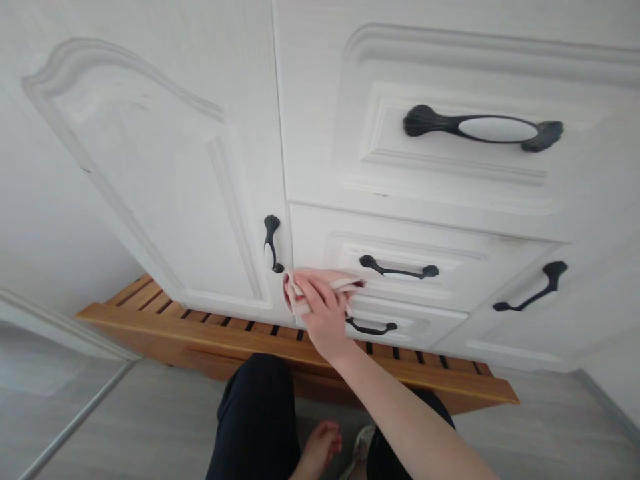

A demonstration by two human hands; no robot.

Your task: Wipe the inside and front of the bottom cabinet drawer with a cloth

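Right hand [323, 308] grasps a pink cloth [299, 308], fingers bent over it; cloth is bunched under the palm against the white cabinet [320, 153] front, at the left end of the two lower drawers; its left edge sits just beside the lower end of the left door's black handle [271, 244]; its right corner lies just below and left of the middle drawer handle [399, 268]; lowest drawer handle [373, 328] shows right of the wrist; top drawer handle [483, 128], black with white oval inset, is well above; right door handle [533, 287] well apart to the right; doors and drawers all look closed; slatted wooden bench [150, 319] runs along the cabinet's foot, forearm crossing over it; dark trousers [255, 420] at both knees; bare skin between them, left hand or foot, cannot tell which; left hand's grip therefore cannot be told; patterned slipper [365, 440] beside it; grey floor [165, 413] below.
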